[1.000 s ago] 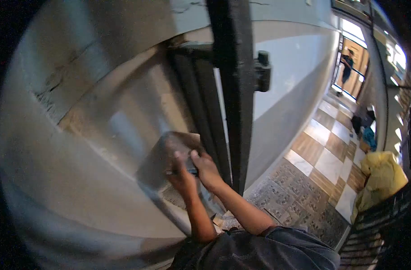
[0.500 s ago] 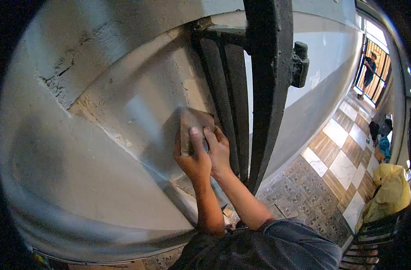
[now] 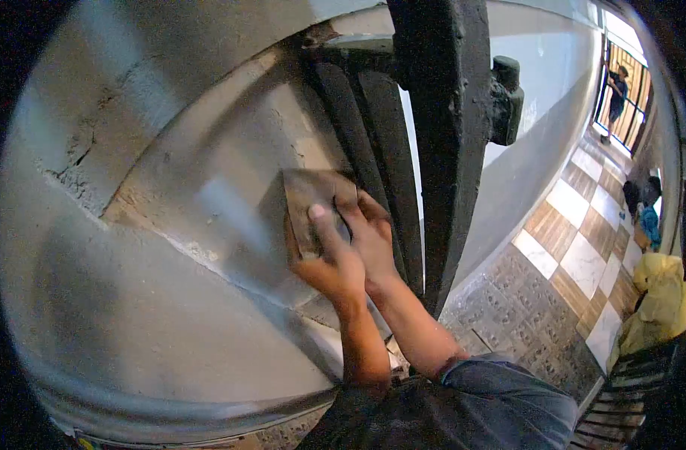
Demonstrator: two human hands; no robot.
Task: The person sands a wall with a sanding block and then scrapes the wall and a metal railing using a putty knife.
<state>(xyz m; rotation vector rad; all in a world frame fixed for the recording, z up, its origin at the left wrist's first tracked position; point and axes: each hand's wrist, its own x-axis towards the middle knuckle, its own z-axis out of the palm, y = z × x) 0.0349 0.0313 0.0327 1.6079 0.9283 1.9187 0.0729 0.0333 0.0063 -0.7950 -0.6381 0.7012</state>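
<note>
Both hands are on one flat, brownish-grey rectangular block (image 3: 302, 195), which lies against the plastered wall recess (image 3: 238, 172). My left hand (image 3: 328, 255) has its thumb on the block's near face and its fingers wrapped round the left edge. On the block's right side, my right hand (image 3: 364, 229) grips with bent fingers. The block's underside and the fingertips behind it are hidden. Just right of the hands stand dark metal bars (image 3: 373, 150). Cracked plaster (image 3: 80, 180) shows on the wall to the left.
A thick dark metal post (image 3: 440, 150) with a latch-like lump (image 3: 506, 101) rises right of the hands. Beyond are a checkered tile floor (image 3: 583, 217), a yellow bag (image 3: 654, 300), a dark rack (image 3: 621, 397) and a person (image 3: 618, 97) by a barred gate.
Both hands and the block have shifted slightly within the view, along with a small turn of the camera. The distant person's arm is now raised towards the gate.
</note>
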